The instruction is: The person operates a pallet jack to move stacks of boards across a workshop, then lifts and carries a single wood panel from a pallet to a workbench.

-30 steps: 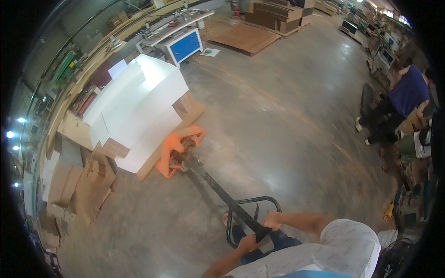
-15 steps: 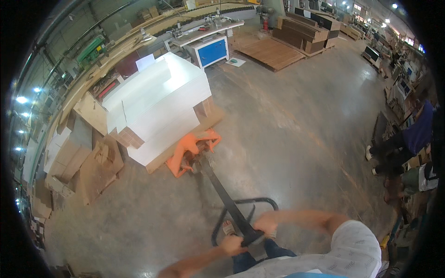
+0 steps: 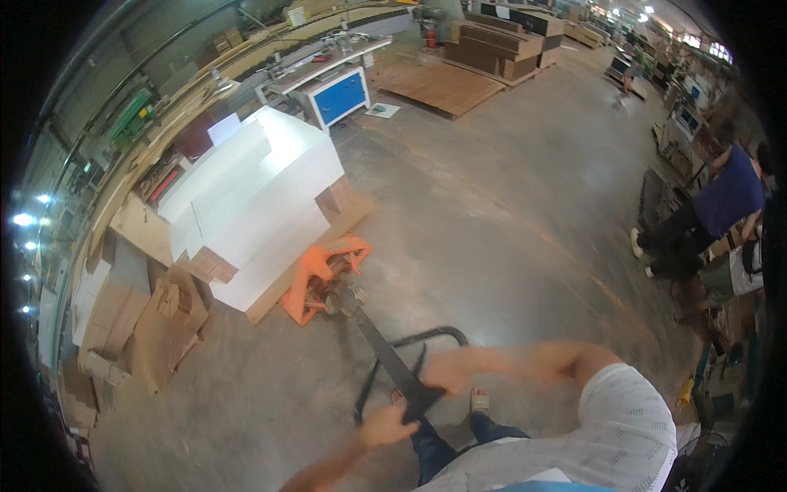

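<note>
An orange pallet jack [image 3: 307, 275] sits at the near end of a pallet bearing a stack of white boards [image 3: 254, 193]. Its black handle [image 3: 384, 353], with a curved loop at the sides, slants back toward me. My left hand [image 3: 387, 425] is closed on the left of the handle's near end. On the right of that end, my right hand [image 3: 447, 371] is wrapped too, somewhat blurred, its fingers partly hidden. Both feet stand just below the handle.
Cardboard and boxes [image 3: 115, 303] lie left of the stack. A blue-doored workbench [image 3: 340, 98] stands behind it. A wooden platform [image 3: 443, 88] and brown board stacks [image 3: 492, 51] are at the back. A person in a purple shirt [image 3: 728, 193] bends at the right beside others' clutter.
The view has shifted, so the stack and jack appear further left and slightly lower. Both my hands remain at the handle's end. At right, the person in purple shows more fully.
</note>
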Tool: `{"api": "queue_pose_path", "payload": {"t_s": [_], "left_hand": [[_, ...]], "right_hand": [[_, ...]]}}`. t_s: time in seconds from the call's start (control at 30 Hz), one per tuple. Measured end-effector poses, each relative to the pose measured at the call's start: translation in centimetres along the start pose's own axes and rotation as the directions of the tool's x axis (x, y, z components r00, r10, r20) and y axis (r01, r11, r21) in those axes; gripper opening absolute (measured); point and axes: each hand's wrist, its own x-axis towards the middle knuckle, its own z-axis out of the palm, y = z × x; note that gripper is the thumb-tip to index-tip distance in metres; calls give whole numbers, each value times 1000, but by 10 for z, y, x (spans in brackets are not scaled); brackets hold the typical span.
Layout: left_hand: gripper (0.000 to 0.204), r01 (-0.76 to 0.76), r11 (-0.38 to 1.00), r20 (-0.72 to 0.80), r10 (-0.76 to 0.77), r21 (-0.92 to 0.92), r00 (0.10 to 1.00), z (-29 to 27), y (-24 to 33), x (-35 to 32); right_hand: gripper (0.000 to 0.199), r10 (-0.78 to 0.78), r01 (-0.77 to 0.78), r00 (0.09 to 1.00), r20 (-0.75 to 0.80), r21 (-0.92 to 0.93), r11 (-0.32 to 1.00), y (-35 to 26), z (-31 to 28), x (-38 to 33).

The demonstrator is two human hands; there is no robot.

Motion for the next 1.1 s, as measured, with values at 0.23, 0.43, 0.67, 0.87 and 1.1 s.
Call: {"api": "queue_pose_path", "payload": {"t_s": [0.23,0.43,0.67,0.87,1.1], "left_hand": [[47,-192,981,-80,194,31,978,16,-4,14],[46,-76,994,77,82,-80,994,190,-19,60],[40,-57,979,153,88,-194,984,160,-23,34],[37,-188,979,-224,201,79,954,-43,-4,-15],[38,-226,973,-146,231,49,962,38,-3,-1]], "right_hand": [[30,71,-86,985,156,94,992,-5,-3,-18],[28,223,-230,968,115,55,972,23,196,-36],[31,193,-211,957,217,62,976,16,176,-20],[32,107,-67,973,204,-195,978,-24,-70,15],[41,174,-200,873,455,7,980,-22,-1,1]]}}
